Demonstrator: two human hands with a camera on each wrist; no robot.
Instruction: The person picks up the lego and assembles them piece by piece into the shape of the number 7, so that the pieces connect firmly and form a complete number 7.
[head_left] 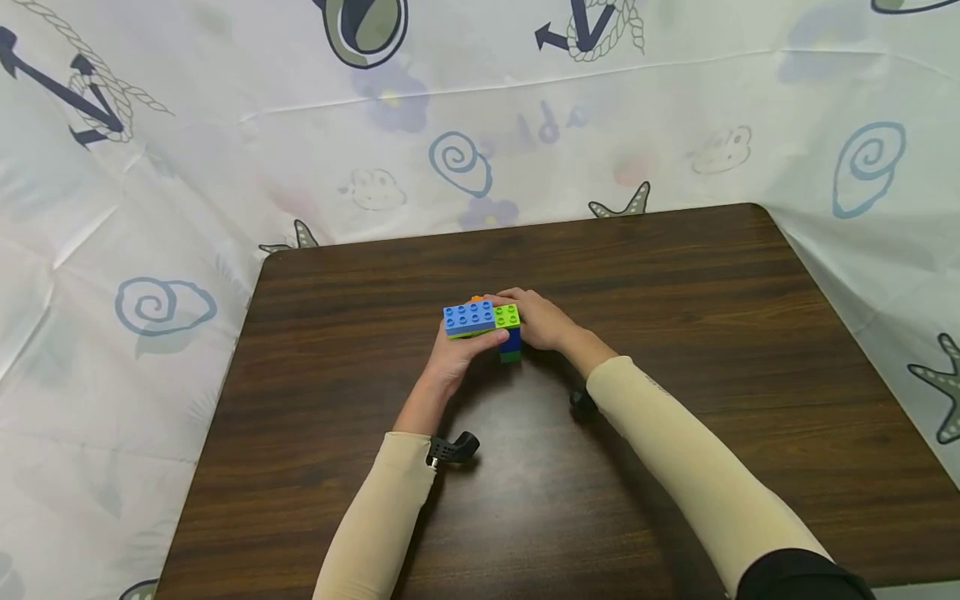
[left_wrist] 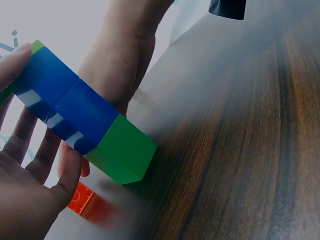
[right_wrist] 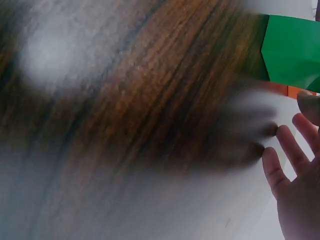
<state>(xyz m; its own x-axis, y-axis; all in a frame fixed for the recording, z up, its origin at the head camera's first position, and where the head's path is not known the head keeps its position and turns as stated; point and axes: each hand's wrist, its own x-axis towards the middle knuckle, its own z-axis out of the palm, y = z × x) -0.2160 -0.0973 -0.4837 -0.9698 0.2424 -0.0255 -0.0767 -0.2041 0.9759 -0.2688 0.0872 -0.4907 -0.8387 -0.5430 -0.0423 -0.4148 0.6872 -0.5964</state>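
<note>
My left hand (head_left: 452, 354) grips a build of toy building bricks, its thumb across the near side. On top are a blue brick (head_left: 468, 315) and a lime brick (head_left: 507, 315). Beneath the lime one, two dark blue bricks (left_wrist: 67, 95) and a green brick (left_wrist: 125, 150) form a column, tilted in the left wrist view. An orange brick (left_wrist: 81, 197) shows low behind it. My right hand (head_left: 543, 321) reaches behind the build, close to the orange brick. In the right wrist view its visible fingers (right_wrist: 287, 145) are spread and nearly straight; bricks and frame edge hide its thumb.
The dark wooden table (head_left: 337, 375) extends around both arms. A patterned white cloth (head_left: 525, 150) hangs behind its far edge and along the sides. A black wrist camera (head_left: 453, 448) sits on the left sleeve, another dark one (head_left: 581, 403) under the right.
</note>
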